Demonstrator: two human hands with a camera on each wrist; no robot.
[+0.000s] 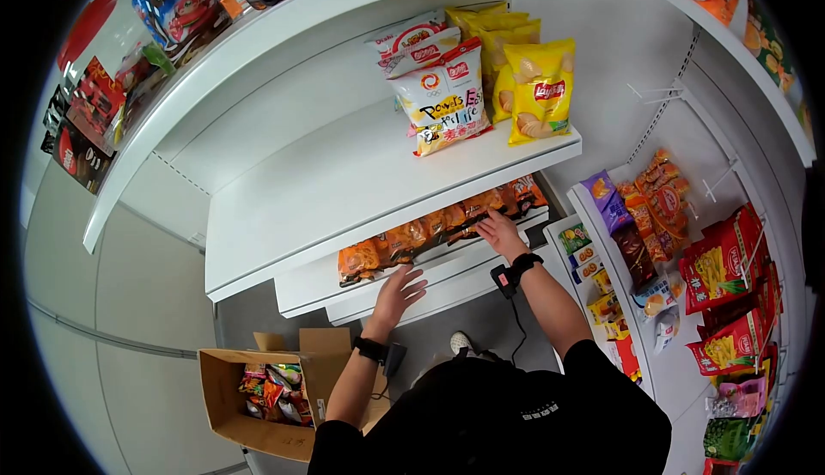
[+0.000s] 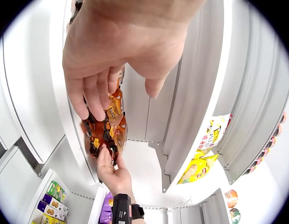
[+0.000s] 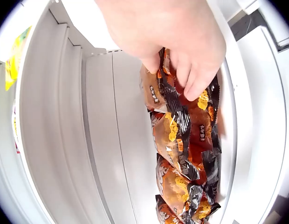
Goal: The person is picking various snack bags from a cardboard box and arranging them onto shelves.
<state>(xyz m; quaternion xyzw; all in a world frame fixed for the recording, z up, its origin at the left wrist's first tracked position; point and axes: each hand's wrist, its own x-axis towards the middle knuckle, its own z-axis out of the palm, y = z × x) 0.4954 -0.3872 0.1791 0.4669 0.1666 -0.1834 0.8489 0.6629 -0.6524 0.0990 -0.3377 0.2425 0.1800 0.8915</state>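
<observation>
A row of orange-and-black snack bags (image 1: 411,239) lies along the lower white shelf (image 1: 301,293). My right hand (image 1: 502,234) is at the right part of the row. In the right wrist view its thumb and fingers pinch the black top edge of a snack bag (image 3: 170,88), and the hand covers part of that bag. My left hand (image 1: 396,300) hovers by the shelf's front edge near the left part of the row, fingers spread and holding nothing. The left wrist view shows those fingers (image 2: 91,95) extended over the bags, thumb apart.
Above the row, a white shelf (image 1: 344,174) carries yellow chip bags (image 1: 540,93) and white snack bags (image 1: 443,101). An open cardboard box (image 1: 215,398) with assorted packets stands on the floor at left. Side shelves and hooks with red bags (image 1: 726,260) are at right.
</observation>
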